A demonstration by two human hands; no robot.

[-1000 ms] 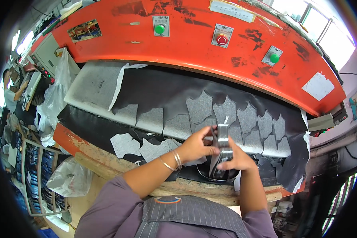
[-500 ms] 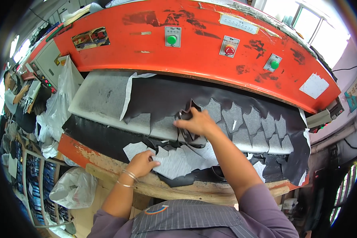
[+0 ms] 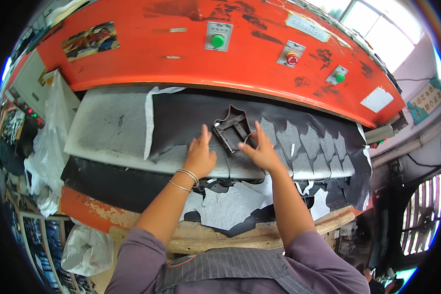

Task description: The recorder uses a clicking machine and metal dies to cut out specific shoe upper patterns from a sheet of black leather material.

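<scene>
A dark metal cutting die [image 3: 232, 122] with inner crossbars sits on a dark brown leather-like sheet [image 3: 181, 115], at the edge of its cut-out part. My left hand [image 3: 200, 156] is open left of the die, fingers stretched out and apart from it. My right hand [image 3: 264, 151] is open at the die's right side, thumb and fingers spread close to its rim; whether it touches is unclear. Under the sheet lies a pale grey cutting board [image 3: 103, 120], showing through leaf-like cut-outs. Several cut pieces [image 3: 232, 203] with light grey backs lie in front of the board, partly overlapping.
Behind the board rises the orange machine beam [image 3: 166, 54], with two green buttons and a red stop button [image 3: 291, 59]. A wooden rail [image 3: 201, 244] edges the front. Plastic bags [image 3: 87, 250] hang at left. Grey scraps [image 3: 320, 205] lie front right.
My right hand has let go of the die, which now lies on the sheet. My left hand has moved from the cut pieces up toward the die. The view has shifted slightly.
</scene>
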